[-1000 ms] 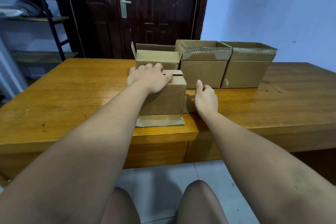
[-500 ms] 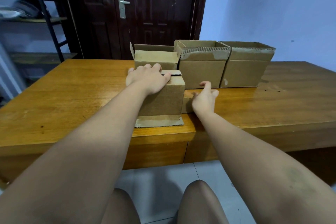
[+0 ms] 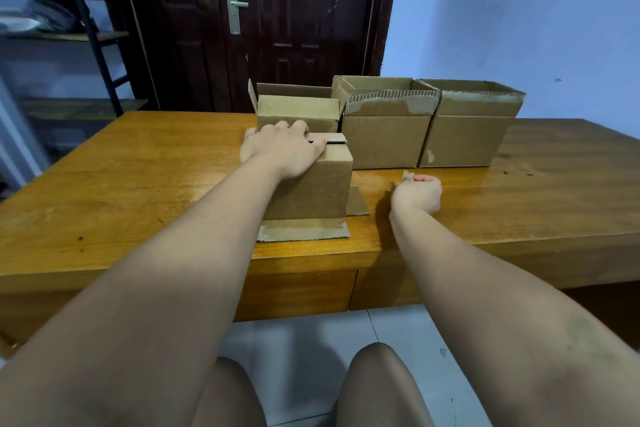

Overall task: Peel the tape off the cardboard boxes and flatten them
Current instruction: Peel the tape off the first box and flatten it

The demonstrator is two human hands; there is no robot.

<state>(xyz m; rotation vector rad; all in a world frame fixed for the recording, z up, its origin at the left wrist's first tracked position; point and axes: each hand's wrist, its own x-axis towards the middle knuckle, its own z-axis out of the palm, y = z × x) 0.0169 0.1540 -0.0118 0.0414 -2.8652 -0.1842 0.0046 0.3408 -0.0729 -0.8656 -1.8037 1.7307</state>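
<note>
A small cardboard box (image 3: 318, 191) stands near the front edge of the wooden table (image 3: 138, 184), with its bottom flaps splayed flat on the wood. My left hand (image 3: 280, 152) lies on top of it, fingers curled over the far edge, holding it down. To the right of the box, my right hand (image 3: 417, 192) hovers just above the table with curled fingers, pinching a small tan bit that looks like the end of a tape strip (image 3: 406, 176). The strip itself is too clear to trace.
Three more open cardboard boxes stand in a row behind: a small one (image 3: 298, 111), a middle one (image 3: 384, 142) and a right one (image 3: 467, 139). A dark door (image 3: 277, 28) and a shelf (image 3: 69, 35) are beyond the table. My knees are below the table's front edge.
My right hand has drawn away from the near box's right side, moving right with its fingers curling closed. My left hand has stayed on the box top.
</note>
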